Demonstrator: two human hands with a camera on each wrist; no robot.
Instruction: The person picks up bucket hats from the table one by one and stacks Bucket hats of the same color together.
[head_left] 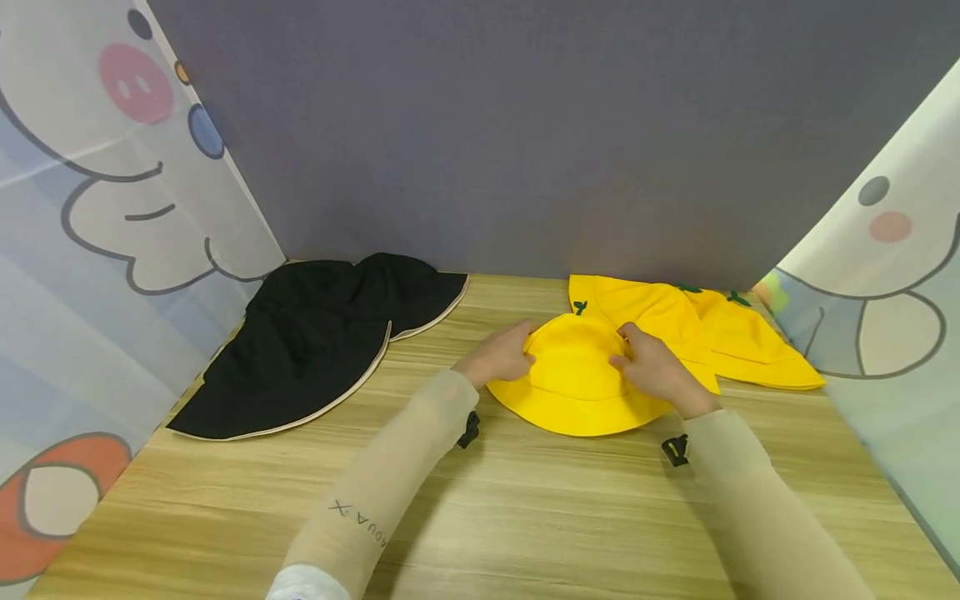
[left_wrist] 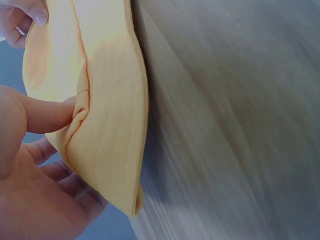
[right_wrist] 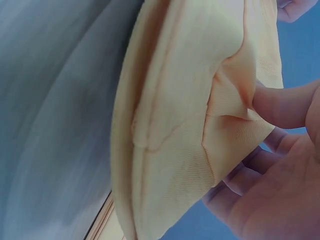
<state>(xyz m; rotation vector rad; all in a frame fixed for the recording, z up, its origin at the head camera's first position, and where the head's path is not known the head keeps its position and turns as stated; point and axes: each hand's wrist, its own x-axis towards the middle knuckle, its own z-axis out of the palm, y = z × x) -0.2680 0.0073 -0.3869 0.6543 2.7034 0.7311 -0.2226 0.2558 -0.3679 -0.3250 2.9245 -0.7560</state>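
Observation:
A yellow bucket hat point(head_left: 577, 379) with a wide brim is between my two hands at the middle of the table. On its left side my left hand point(head_left: 500, 354) pinches the cloth of the crown, thumb in front and fingers behind. My right hand point(head_left: 654, 371) grips the opposite side the same way. In the left wrist view the thumb presses a fold into the hat point(left_wrist: 107, 115) near the brim seam. The right wrist view shows the right thumb denting the hat's cloth point(right_wrist: 235, 95), with the brim close over the table.
Behind and to the right, more yellow hats point(head_left: 757, 350) with green sprout details overlap against the grey back panel point(head_left: 525, 142). Black hats point(head_left: 300, 358) with pale edging lie at the left. Printed cartoon curtains point(head_left: 112, 208) flank the wooden table point(head_left: 540, 525).

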